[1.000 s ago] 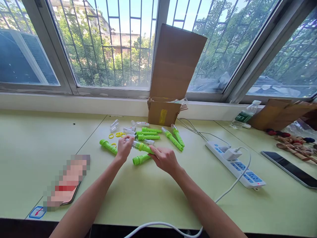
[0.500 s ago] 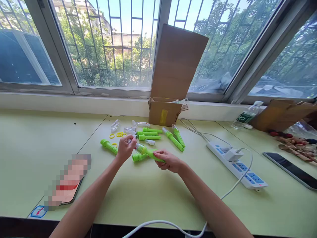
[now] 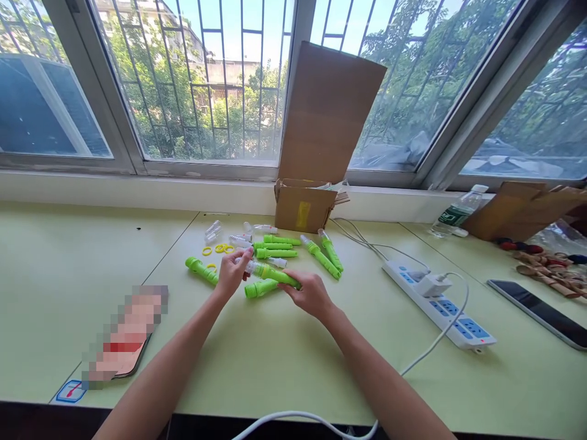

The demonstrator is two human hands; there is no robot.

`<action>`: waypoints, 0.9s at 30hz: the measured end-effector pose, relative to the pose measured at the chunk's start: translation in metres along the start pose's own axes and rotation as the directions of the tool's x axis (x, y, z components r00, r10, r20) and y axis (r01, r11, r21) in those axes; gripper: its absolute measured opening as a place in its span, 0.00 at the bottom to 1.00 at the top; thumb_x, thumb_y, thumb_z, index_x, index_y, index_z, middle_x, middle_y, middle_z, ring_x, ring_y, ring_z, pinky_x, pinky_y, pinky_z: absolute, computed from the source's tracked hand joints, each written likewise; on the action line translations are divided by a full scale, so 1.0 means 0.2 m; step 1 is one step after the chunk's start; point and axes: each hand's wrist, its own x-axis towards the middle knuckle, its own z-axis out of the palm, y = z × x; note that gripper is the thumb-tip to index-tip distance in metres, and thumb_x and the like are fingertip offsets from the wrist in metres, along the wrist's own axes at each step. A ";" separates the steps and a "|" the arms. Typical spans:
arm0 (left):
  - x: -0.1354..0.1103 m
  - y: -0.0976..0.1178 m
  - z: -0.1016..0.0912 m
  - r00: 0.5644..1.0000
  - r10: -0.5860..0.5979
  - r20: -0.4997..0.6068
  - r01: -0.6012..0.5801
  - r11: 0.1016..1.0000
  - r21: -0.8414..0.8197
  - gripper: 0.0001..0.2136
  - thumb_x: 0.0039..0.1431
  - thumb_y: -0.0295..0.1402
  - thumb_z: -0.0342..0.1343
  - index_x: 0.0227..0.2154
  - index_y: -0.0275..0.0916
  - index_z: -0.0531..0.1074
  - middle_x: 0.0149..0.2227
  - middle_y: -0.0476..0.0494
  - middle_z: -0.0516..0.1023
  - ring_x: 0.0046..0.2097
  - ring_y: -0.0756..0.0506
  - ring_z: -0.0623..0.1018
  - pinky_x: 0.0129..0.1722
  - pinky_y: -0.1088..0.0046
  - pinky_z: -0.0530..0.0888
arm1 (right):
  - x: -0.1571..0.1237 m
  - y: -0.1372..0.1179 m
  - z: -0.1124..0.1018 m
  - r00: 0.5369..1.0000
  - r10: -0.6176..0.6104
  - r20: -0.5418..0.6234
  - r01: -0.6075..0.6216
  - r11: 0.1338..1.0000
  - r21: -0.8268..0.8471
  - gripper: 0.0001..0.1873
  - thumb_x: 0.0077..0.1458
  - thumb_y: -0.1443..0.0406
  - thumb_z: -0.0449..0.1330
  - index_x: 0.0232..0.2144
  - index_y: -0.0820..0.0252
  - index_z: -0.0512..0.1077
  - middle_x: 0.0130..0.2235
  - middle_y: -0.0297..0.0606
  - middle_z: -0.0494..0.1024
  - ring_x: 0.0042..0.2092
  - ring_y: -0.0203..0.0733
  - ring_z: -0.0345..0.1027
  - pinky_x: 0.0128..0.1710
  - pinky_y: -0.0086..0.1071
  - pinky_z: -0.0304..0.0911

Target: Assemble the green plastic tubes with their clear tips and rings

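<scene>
A green plastic tube (image 3: 271,272), ribbed and fitted with a clear end piece, is held between my two hands above the table. My left hand (image 3: 230,272) pinches the clear end, and my right hand (image 3: 312,293) grips the green far end from above. Just under it lies another green tube (image 3: 259,289) with a threaded mouth. Several similar green tubes (image 3: 277,253) lie behind, close to clear plastic pieces (image 3: 213,231) and yellow rings (image 3: 221,249). One more green tube (image 3: 200,269) rests left of my left hand, partly covered by it.
A cardboard box (image 3: 302,206) stands open against the window ledge. To the right are a white power strip (image 3: 435,305) with cables, a phone (image 3: 539,313) and a water bottle (image 3: 458,212). A partly blurred flat object (image 3: 131,336) lies on the left.
My right hand has shifted, its back now turned more upward over the tube's end. The held tube has turned slightly and moved a little up and left.
</scene>
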 end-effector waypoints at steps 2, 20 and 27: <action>-0.01 0.00 0.01 0.999 -0.046 0.030 0.045 0.999 0.023 0.20 0.51 0.50 0.54 0.19 0.36 0.68 0.11 0.53 0.64 0.12 0.54 0.63 0.12 0.80 0.56 | 0.00 0.03 0.00 0.997 -0.039 -0.062 0.029 0.987 -0.157 0.14 0.55 0.61 0.56 0.43 0.58 0.72 0.39 0.40 0.78 0.38 0.42 0.68 0.35 0.29 0.56; -0.03 0.02 0.02 0.984 0.177 -0.035 -0.164 0.957 0.238 0.15 0.45 0.30 0.51 0.09 0.38 0.54 0.13 0.54 0.50 0.18 0.54 0.52 0.19 0.75 0.48 | -0.01 -0.09 0.01 0.992 0.109 0.059 -0.059 0.833 -0.550 0.07 0.50 0.67 0.54 0.25 0.59 0.72 0.25 0.42 0.75 0.27 0.41 0.65 0.25 0.32 0.42; -0.05 0.04 0.02 0.966 0.255 0.041 -0.255 0.915 0.311 0.15 0.45 0.31 0.50 0.09 0.37 0.54 0.14 0.53 0.49 0.19 0.54 0.51 0.20 0.75 0.49 | 0.00 -0.07 0.01 0.936 0.200 0.290 -0.194 0.980 -0.051 0.12 0.42 0.69 0.55 0.13 0.59 0.58 0.16 0.29 0.61 0.20 0.30 0.49 0.21 0.28 0.40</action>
